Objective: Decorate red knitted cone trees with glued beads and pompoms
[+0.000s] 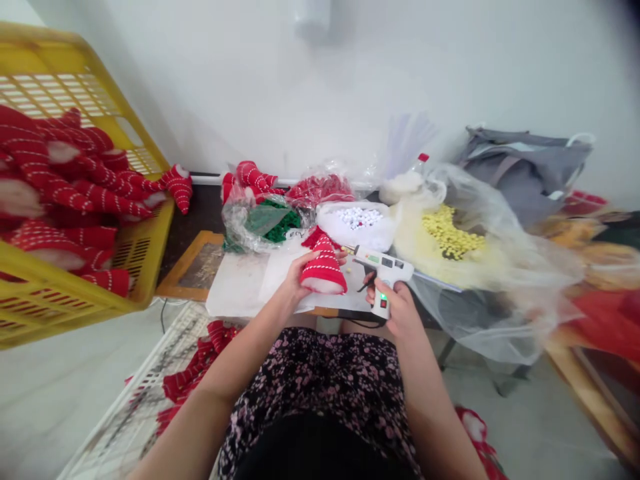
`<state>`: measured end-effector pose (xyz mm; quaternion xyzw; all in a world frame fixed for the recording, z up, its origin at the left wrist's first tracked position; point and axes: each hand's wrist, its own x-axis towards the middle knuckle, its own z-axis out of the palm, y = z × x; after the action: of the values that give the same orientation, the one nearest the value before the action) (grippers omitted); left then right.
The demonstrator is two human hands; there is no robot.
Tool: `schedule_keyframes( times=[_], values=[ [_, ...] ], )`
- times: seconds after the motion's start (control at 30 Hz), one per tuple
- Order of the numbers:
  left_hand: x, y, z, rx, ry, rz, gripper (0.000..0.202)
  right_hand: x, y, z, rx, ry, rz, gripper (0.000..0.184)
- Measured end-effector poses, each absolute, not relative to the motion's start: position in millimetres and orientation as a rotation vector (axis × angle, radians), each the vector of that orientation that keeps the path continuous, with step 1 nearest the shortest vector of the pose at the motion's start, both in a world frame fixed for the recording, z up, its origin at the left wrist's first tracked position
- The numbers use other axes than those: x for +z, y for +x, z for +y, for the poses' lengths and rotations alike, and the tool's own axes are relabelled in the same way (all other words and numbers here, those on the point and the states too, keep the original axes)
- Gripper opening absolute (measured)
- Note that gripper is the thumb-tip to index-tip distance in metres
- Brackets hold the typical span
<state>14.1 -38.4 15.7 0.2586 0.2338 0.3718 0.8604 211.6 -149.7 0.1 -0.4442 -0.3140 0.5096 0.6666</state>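
My left hand (300, 275) is closed around a red knitted hat (324, 267) with white stitched stripes, its wide end toward me and white stuffing showing there. In my right hand (393, 300) is a white glue gun (384, 264), gripped by its handle, where a green light glows above a red switch. The gun's nozzle points left, close to the upper right side of the hat; whether it touches cannot be made out. White paper (245, 283) lies on the table under the hat.
Behind my hands stand bags of green pieces (280, 220), white beads (357, 218) and yellow pieces (453, 233). A yellow crate (145, 267) of striped red pieces is at left, a white basket (125, 417) below it. A wooden-framed board (187, 267) and grey bag (525, 167) flank the table.
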Motion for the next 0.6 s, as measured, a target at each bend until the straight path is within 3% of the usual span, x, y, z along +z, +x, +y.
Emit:
schedule_keyframes(
  times=[0.13, 0.4, 0.6],
  values=[
    [12.7, 17.3, -31.1, 0.861, 0.475, 0.553, 0.036, 2.8, 210.5, -151.6, 1.124, -0.997, -0.716, 0.038],
    [-2.5, 20.3, -14.5, 0.935, 0.746, 0.782, 0.059, -6.5, 214.6, -170.6, 0.945, -1.119, -0.817, 0.036],
    [3.1, 21.5, -9.2, 0.869, 0.734, 0.836, 0.037, -14.9, 209.4, -177.2, 0.919, -1.15, -0.867, 0.042]
  ],
)
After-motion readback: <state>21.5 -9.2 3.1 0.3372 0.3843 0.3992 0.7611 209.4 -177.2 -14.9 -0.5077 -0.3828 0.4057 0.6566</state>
